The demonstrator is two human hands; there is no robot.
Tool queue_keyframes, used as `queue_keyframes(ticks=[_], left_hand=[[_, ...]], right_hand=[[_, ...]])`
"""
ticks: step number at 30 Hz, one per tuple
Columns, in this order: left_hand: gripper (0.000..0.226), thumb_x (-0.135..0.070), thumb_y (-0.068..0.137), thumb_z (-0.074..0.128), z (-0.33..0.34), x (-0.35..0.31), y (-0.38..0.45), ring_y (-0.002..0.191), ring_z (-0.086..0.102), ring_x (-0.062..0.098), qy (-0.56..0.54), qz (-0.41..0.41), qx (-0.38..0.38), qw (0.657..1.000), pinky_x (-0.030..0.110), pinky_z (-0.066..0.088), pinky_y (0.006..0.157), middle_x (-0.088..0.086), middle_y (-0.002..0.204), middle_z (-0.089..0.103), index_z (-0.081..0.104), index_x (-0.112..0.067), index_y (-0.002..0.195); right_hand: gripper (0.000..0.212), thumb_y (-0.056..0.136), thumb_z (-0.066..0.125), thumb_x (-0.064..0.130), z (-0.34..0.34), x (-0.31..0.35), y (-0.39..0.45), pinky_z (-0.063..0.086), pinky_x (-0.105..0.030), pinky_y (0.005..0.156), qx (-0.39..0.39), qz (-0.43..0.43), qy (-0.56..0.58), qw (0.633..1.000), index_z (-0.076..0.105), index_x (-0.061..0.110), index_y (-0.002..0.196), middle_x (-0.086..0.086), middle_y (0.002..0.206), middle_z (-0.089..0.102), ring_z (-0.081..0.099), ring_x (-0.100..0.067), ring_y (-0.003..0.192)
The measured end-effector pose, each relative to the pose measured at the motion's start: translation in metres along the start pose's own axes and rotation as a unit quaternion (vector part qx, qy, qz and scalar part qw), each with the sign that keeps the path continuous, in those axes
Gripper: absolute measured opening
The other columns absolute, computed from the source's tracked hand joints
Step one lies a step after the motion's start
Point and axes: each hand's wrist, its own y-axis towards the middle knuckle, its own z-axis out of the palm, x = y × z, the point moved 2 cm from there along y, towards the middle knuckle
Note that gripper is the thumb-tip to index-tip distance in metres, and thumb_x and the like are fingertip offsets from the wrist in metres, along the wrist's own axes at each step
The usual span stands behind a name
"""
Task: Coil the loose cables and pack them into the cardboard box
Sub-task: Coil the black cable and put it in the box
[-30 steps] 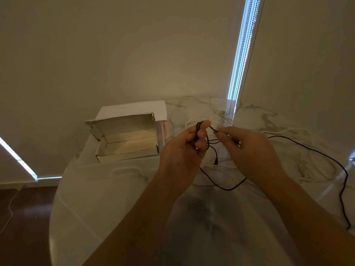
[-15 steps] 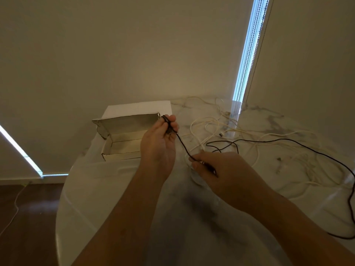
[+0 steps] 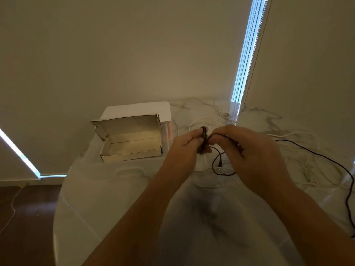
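Fingers point(image 3: 194, 137) pinching black cable point(image 3: 311, 152), hands raised

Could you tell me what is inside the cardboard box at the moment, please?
The cardboard box stands open and no cable shows in it: only bare walls and floor. Its front wall hides a strip of floor. The left hand holds the black cable outside it.

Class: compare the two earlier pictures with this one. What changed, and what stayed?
The right hand, drawn down and away half a second ago, has returned beside the left hand, laying another turn of black cable onto the coil. Both keep gripping it. The cardboard box remains open.
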Motion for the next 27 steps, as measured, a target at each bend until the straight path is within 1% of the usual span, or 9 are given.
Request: queue_keyframes(ticks=[5, 8, 11, 14, 17, 20, 23, 25, 27], left_hand=[[0.034, 0.0, 0.103, 0.035, 0.009, -0.001, -0.008, 0.076, 0.059, 0.018, 0.038, -0.002, 0.064, 0.997, 0.022, 0.052, 0.071, 0.003, 0.081, 0.068, 0.066, -0.006, 0.113], [0.039, -0.001, 0.102, 0.032, 0.009, 0.0, -0.007, 0.069, 0.054, 0.015, 0.033, -0.008, 0.078, 0.996, 0.022, 0.048, 0.066, 0.003, 0.077, 0.066, 0.069, -0.002, 0.114], [0.041, 0.0, 0.1, 0.031, 0.009, 0.0, -0.007, 0.065, 0.05, 0.014, -0.021, -0.028, 0.088, 0.996, 0.022, 0.043, 0.063, 0.006, 0.074, 0.06, 0.07, 0.003, 0.113], [0.041, -0.001, 0.099, 0.032, 0.009, -0.001, -0.008, 0.067, 0.048, 0.015, -0.089, -0.052, 0.092, 0.99, 0.024, 0.041, 0.061, 0.006, 0.072, 0.056, 0.071, 0.005, 0.108], [0.039, -0.003, 0.098, 0.034, 0.008, -0.002, -0.009, 0.066, 0.046, 0.013, -0.149, -0.076, 0.082, 0.983, 0.022, 0.04, 0.06, 0.006, 0.072, 0.053, 0.068, 0.01, 0.112], [0.038, -0.004, 0.097, 0.036, 0.005, -0.003, -0.008, 0.064, 0.045, 0.012, -0.207, -0.089, 0.059, 0.972, 0.023, 0.04, 0.062, 0.007, 0.073, 0.053, 0.065, 0.012, 0.116], [0.037, -0.005, 0.097, 0.037, 0.001, -0.005, -0.006, 0.065, 0.045, 0.012, -0.256, -0.092, 0.032, 0.962, 0.022, 0.042, 0.065, 0.006, 0.075, 0.053, 0.066, 0.009, 0.116], [0.036, -0.005, 0.097, 0.038, -0.004, -0.006, -0.004, 0.066, 0.047, 0.011, -0.288, -0.089, 0.011, 0.953, 0.02, 0.044, 0.065, 0.005, 0.076, 0.055, 0.065, 0.008, 0.117], [0.035, -0.006, 0.098, 0.041, -0.01, -0.007, -0.002, 0.068, 0.05, 0.01, -0.325, -0.079, -0.013, 0.942, 0.019, 0.047, 0.065, 0.005, 0.078, 0.057, 0.061, 0.01, 0.121]], right_hand=[[0.016, 0.097, 0.059, 0.036, -0.008, -0.017, 0.004, 0.053, -0.038, 0.067, -0.041, 0.026, -0.026, 0.998, 0.071, 0.029, 0.104, 0.009, 0.09, 0.07, 0.062, -0.013, 0.078], [0.018, 0.095, 0.06, 0.041, -0.011, -0.025, 0.005, 0.052, -0.038, 0.068, -0.053, 0.046, -0.022, 0.997, 0.071, 0.028, 0.099, 0.008, 0.087, 0.069, 0.061, -0.013, 0.078], [0.016, 0.094, 0.061, 0.043, -0.009, -0.034, 0.005, 0.051, -0.036, 0.067, -0.054, 0.07, -0.015, 0.996, 0.07, 0.03, 0.097, 0.008, 0.085, 0.068, 0.059, -0.01, 0.077], [0.02, 0.095, 0.056, 0.044, -0.003, -0.042, 0.006, 0.05, -0.03, 0.069, -0.033, 0.093, -0.004, 0.995, 0.071, 0.03, 0.099, 0.009, 0.087, 0.069, 0.059, -0.007, 0.078], [0.022, 0.097, 0.054, 0.042, 0.003, -0.045, 0.006, 0.041, -0.008, 0.067, -0.009, 0.11, 0.017, 0.994, 0.072, 0.032, 0.104, 0.013, 0.088, 0.069, 0.059, 0.001, 0.083], [0.024, 0.098, 0.052, 0.043, 0.011, -0.046, 0.004, 0.035, 0.0, 0.063, 0.026, 0.134, 0.029, 0.99, 0.071, 0.034, 0.108, 0.022, 0.079, 0.063, 0.055, 0.015, 0.08], [0.025, 0.097, 0.053, 0.044, 0.02, -0.044, 0.002, 0.035, 0.0, 0.064, 0.057, 0.141, 0.034, 0.988, 0.072, 0.037, 0.112, 0.022, 0.08, 0.064, 0.053, 0.018, 0.079], [0.026, 0.098, 0.05, 0.045, 0.027, -0.04, -0.001, 0.035, -0.007, 0.058, 0.098, 0.144, 0.025, 0.984, 0.071, 0.04, 0.113, 0.018, 0.074, 0.064, 0.055, 0.014, 0.073], [0.025, 0.099, 0.049, 0.043, 0.032, -0.034, -0.004, 0.035, -0.009, 0.058, 0.138, 0.14, 0.015, 0.98, 0.07, 0.04, 0.113, 0.019, 0.073, 0.062, 0.056, 0.009, 0.074]])
